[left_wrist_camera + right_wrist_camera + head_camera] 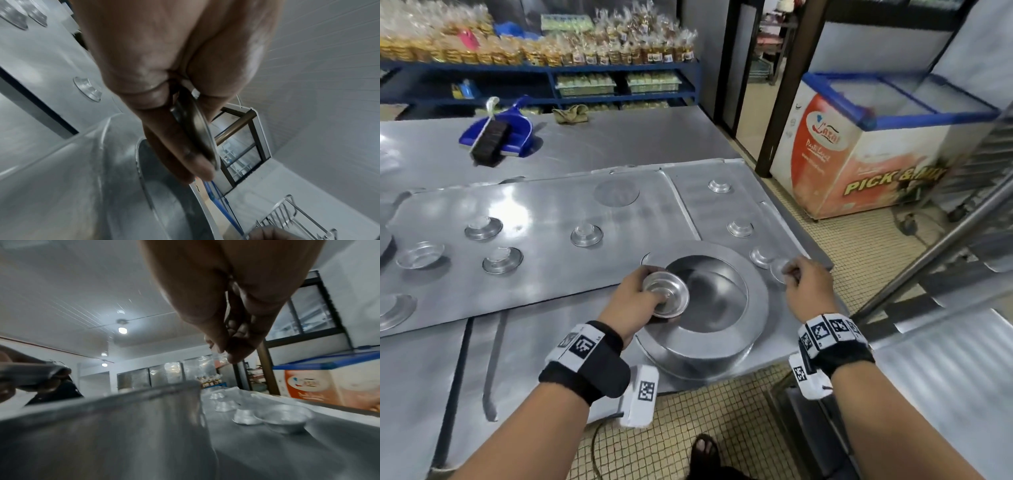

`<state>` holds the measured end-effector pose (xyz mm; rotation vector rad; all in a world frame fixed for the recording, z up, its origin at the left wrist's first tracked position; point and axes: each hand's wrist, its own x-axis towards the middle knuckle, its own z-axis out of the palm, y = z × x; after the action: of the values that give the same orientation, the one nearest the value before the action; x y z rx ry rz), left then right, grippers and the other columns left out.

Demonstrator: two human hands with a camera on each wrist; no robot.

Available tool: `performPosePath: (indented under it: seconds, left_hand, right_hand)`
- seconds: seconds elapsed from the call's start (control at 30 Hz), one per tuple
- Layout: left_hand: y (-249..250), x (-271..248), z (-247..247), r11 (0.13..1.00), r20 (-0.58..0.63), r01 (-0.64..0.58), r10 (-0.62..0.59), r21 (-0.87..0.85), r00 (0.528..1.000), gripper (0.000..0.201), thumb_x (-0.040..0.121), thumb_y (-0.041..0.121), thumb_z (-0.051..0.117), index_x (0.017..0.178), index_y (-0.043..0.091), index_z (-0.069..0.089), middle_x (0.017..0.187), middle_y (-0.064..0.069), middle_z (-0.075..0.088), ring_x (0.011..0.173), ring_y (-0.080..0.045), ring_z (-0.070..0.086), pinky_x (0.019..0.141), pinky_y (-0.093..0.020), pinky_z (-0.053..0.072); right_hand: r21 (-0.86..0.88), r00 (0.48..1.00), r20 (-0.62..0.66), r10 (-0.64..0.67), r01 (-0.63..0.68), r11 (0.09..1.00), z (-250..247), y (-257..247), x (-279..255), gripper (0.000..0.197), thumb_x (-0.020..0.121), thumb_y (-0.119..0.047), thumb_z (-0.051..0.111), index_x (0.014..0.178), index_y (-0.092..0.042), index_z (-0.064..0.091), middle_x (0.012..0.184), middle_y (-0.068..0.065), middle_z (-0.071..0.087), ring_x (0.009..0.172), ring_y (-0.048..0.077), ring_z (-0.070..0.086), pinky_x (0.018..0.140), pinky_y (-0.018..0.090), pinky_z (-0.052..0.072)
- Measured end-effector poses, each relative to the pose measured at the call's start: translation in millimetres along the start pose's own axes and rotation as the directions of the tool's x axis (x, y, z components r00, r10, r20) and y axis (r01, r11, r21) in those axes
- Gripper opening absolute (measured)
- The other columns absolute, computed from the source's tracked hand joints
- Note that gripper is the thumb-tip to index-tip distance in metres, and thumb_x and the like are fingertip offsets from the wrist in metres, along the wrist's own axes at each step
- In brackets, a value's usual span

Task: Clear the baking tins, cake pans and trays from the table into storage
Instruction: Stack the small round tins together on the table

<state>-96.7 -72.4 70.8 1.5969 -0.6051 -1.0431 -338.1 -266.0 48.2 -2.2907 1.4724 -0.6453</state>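
My left hand [654, 299] pinches a small round metal tin [669, 294], tilted, over the mouth of a large round cake pan [722, 346] at the table's near edge. In the left wrist view the thumb and fingers [185, 146] clamp the tin's rim [198, 129] above the pan [123, 178]. My right hand [796, 274] hovers right of the pan, its fingers gathered [230, 352] and holding nothing, just above an upright small tin [287, 418] [777, 269]. Several more small tins lie upside down on two flat trays [551, 212] [698, 202].
A blue dustpan with a brush [496, 137] and a cloth [570, 113] lie at the table's far side. A chest freezer [859, 154] and a metal rack [979, 192] stand to the right across the tiled floor. Shelves of bagged goods [551, 51] line the back.
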Motion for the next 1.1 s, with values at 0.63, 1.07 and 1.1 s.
performPosePath:
  seconds: [0.63, 1.07, 1.1]
  left_hand:
    - [20.0, 15.4, 89.8, 0.998, 0.147, -0.026, 0.018, 0.050, 0.989, 0.026, 0.085, -0.002, 0.063, 0.108, 0.010, 0.064, 0.097, -0.016, 0.071, 0.087, -0.031, 0.069, 0.074, -0.052, 0.061]
    - [34.4, 58.6, 170.0, 0.987, 0.058, 0.105, -0.098, -0.125, 0.993, 0.028, 0.091, -0.009, 0.055, 0.118, -0.002, 0.056, 0.116, -0.031, 0.061, 0.076, -0.030, 0.068, 0.053, -0.032, 0.058]
    - [34.2, 62.4, 173.7, 0.984, 0.047, 0.110, -0.104, -0.138, 0.993, 0.027, 0.091, -0.008, 0.056, 0.117, -0.002, 0.056, 0.116, -0.031, 0.061, 0.078, -0.032, 0.068, 0.055, -0.035, 0.059]
  right_hand:
    - [-0.133, 0.949, 0.215, 0.229, -0.204, 0.970, 14.5, 52.5, 39.0, 0.057, 0.072, -0.024, 0.086, 0.122, -0.012, 0.062, 0.119, 0.009, 0.066, 0.111, 0.026, 0.063, 0.098, 0.037, 0.051]
    - [-0.263, 0.898, 0.417, 0.140, -0.028, 0.965, 43.9, 87.4, 115.5, 0.071, 0.069, -0.029, 0.083, 0.131, -0.012, 0.053, 0.129, 0.010, 0.056, 0.121, 0.031, 0.054, 0.102, 0.043, 0.048]
    - [-0.253, 0.894, 0.427, 0.132, -0.022, 0.967, 44.5, 89.8, 118.2, 0.068, 0.069, -0.029, 0.082, 0.128, -0.013, 0.054, 0.126, 0.009, 0.056, 0.119, 0.030, 0.055, 0.100, 0.042, 0.049]
